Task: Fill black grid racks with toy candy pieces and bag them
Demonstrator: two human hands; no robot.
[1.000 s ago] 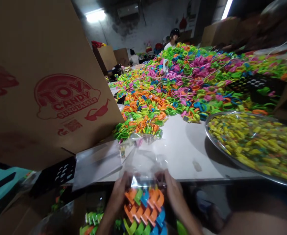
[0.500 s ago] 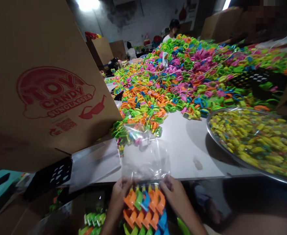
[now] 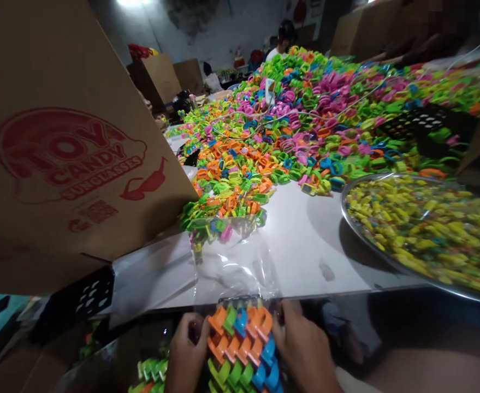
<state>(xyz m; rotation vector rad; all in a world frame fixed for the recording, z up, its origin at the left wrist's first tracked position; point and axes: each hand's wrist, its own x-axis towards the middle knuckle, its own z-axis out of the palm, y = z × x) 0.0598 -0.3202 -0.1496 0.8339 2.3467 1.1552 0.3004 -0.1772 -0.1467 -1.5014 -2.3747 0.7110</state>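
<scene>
fingers (image 3: 194, 331) of the left hand (image 3: 186, 355) curl against the left flank of a stack of toy glasses (image 3: 242, 346), gripping it, while the right hand (image 3: 303, 352) presses its fingers closed on the stack's right flank, so the stack sits pinched between the two. the stack (orange, green and blue pieces nested in slanted rows) lies at 6 o'clock in the view, just below the near edge of the white table (image 3: 305, 240). a clear plastic bag (image 3: 235, 265) rises from the top of the stack and drapes up over the table edge; whether the fingertips also pinch its mouth i cannot tell.

just past the bag, toward 12 o'clock, a small clump of green and orange frames (image 3: 223, 213) lies on the table, and beyond it the great heap of coloured frames (image 3: 313, 103) spreads to the far end. at 3 o'clock a round metal tray (image 3: 356, 229) holds yellow wrapped candies (image 3: 428, 224). at 9 o'clock a tilted cardboard box (image 3: 67, 136) bears red print reading toy candy sunglasses, with a black perforated crate (image 3: 88, 297) under its lower corner. another black crate (image 3: 424, 128) sits in the heap at 2 o'clock. a person in a white top (image 3: 274, 52) sits at the far end, at 12 o'clock.
</scene>
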